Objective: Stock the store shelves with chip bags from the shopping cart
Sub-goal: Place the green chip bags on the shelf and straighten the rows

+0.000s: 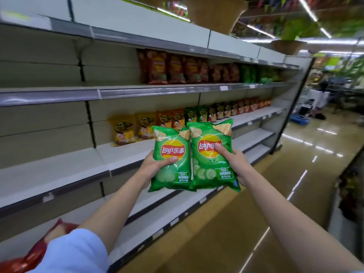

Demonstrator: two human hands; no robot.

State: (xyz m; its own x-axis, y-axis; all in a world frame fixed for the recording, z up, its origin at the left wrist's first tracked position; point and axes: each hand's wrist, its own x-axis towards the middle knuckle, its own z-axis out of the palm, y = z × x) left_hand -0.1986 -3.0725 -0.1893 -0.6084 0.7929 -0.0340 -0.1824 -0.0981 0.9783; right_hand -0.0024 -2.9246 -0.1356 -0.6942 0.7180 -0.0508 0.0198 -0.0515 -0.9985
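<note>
out in front of the shelving, my left hand (155,164) is clamped on one green chip bag (170,160), thumb across its face, and my right hand (233,160) is clamped on a second green bag (211,154), the two held upright and touching side by side in the air. beyond them runs the middle shelf (126,150) with yellow bags (124,131) to the left. i judge this the carry-to-shelf step; next i must pick a bare stretch and stand both bags upright.
</note>
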